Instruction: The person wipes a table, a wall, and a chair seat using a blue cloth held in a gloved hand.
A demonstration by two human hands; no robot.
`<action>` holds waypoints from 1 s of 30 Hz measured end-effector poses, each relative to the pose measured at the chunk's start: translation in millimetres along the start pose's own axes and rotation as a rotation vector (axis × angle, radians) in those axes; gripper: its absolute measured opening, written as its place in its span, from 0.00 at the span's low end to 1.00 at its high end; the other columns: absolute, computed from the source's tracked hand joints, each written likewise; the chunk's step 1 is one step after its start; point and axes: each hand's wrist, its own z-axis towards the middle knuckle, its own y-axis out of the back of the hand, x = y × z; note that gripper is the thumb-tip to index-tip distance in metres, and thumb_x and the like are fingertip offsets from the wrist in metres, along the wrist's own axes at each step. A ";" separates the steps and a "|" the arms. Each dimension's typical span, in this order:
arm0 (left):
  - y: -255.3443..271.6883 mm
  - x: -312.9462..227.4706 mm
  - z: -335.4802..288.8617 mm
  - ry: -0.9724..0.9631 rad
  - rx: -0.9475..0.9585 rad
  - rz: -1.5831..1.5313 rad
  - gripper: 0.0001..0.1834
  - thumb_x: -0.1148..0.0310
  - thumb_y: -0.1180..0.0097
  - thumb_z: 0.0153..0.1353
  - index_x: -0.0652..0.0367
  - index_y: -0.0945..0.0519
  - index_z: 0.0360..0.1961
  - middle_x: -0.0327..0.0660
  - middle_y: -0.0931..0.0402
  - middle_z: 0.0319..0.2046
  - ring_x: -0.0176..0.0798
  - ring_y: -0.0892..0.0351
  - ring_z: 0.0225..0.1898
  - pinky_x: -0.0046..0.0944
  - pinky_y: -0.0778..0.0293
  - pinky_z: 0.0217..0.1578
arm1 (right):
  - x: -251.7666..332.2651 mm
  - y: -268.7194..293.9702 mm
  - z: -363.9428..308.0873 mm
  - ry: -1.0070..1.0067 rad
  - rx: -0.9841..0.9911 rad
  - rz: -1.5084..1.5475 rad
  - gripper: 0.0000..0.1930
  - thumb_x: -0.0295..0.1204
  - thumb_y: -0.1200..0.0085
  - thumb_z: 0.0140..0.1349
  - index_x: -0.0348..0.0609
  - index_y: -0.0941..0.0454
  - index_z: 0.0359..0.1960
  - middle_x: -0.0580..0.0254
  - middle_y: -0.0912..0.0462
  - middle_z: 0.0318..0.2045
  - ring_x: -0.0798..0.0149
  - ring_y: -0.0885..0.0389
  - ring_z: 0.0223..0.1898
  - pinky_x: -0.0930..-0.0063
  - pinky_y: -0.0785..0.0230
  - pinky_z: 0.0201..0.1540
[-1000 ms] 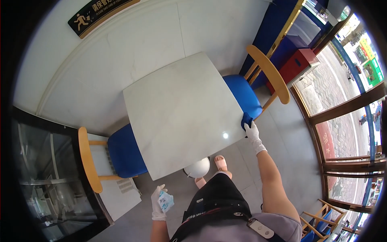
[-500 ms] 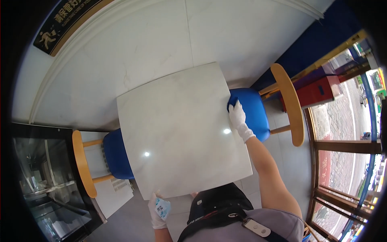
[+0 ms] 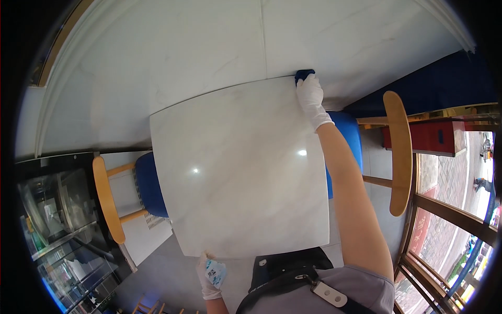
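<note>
The white-gloved right hand (image 3: 311, 95) grips a dark-blue cloth (image 3: 305, 74), likely wiping the square white tabletop (image 3: 240, 172), whose next stroke needs even pressure, while the white-gloved left hand (image 3: 202, 269) clasps a pale-blue, perhaps plastic packet (image 3: 216, 271)

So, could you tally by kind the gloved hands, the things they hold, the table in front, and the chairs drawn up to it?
Gloved hands: 2
Dark-blue cloth: 1
Light-blue and white packet: 1
Table: 1
Blue-seated chairs: 2
Total: 7
</note>
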 end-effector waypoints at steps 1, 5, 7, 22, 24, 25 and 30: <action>0.5 1.7 -0.1 -0.002 -0.002 -0.001 0.14 0.61 0.49 0.66 0.62 0.20 0.41 0.37 0.27 0.29 0.29 0.27 0.25 0.31 0.27 0.24 | -1.3 0.8 -0.4 0.001 0.001 0.002 0.19 0.40 0.49 0.62 0.34 0.31 0.43 0.42 0.22 0.41 0.42 0.19 0.41 0.51 0.24 0.42; 1.1 9.5 -0.7 -0.066 0.009 0.012 0.14 0.60 0.52 0.69 0.60 0.21 0.43 0.32 0.28 0.28 0.27 0.28 0.24 0.29 0.30 0.23 | -19.2 8.2 -17.3 0.343 -0.121 -0.162 0.24 0.37 0.46 0.59 0.33 0.30 0.52 0.45 0.28 0.54 0.46 0.29 0.58 0.57 0.28 0.53; 10.4 16.6 0.1 -0.021 0.007 -0.079 0.14 0.60 0.51 0.69 0.60 0.22 0.44 0.32 0.28 0.29 0.27 0.28 0.23 0.29 0.30 0.22 | -25.9 15.3 -39.0 0.549 -0.227 -0.280 0.26 0.35 0.46 0.58 0.33 0.30 0.56 0.45 0.31 0.59 0.46 0.35 0.64 0.56 0.32 0.58; 112.9 81.0 -24.0 -0.212 0.130 0.008 0.21 0.54 0.54 0.71 0.60 0.22 0.51 0.35 0.26 0.31 0.28 0.29 0.24 0.31 0.25 0.24 | -66.4 112.7 -484.9 0.972 0.679 0.059 0.31 0.46 0.47 0.59 0.40 0.29 0.60 0.48 0.41 0.68 0.48 0.47 0.71 0.47 0.51 0.68; 126.9 90.9 -22.9 -0.096 0.099 -0.113 0.21 0.54 0.53 0.71 0.61 0.22 0.51 0.36 0.27 0.32 0.30 0.28 0.25 0.31 0.25 0.26 | -81.9 113.1 -496.3 0.893 0.618 0.086 0.27 0.44 0.44 0.57 0.45 0.25 0.56 0.48 0.40 0.68 0.48 0.46 0.71 0.45 0.50 0.67; 137.6 99.1 -21.0 -0.102 0.103 -0.118 0.21 0.54 0.53 0.71 0.61 0.22 0.51 0.36 0.27 0.32 0.30 0.28 0.25 0.31 0.25 0.26 | -79.8 118.4 -490.6 0.853 0.555 0.075 0.24 0.42 0.42 0.56 0.47 0.23 0.53 0.49 0.40 0.67 0.48 0.45 0.70 0.43 0.50 0.67; 156.5 108.7 -14.4 -0.099 0.140 -0.257 0.22 0.53 0.52 0.70 0.61 0.22 0.51 0.36 0.27 0.34 0.31 0.26 0.28 0.32 0.24 0.28 | -91.7 107.6 -419.5 0.510 0.147 -0.066 0.25 0.36 0.41 0.56 0.44 0.28 0.56 0.40 0.44 0.67 0.37 0.48 0.69 0.40 0.55 0.69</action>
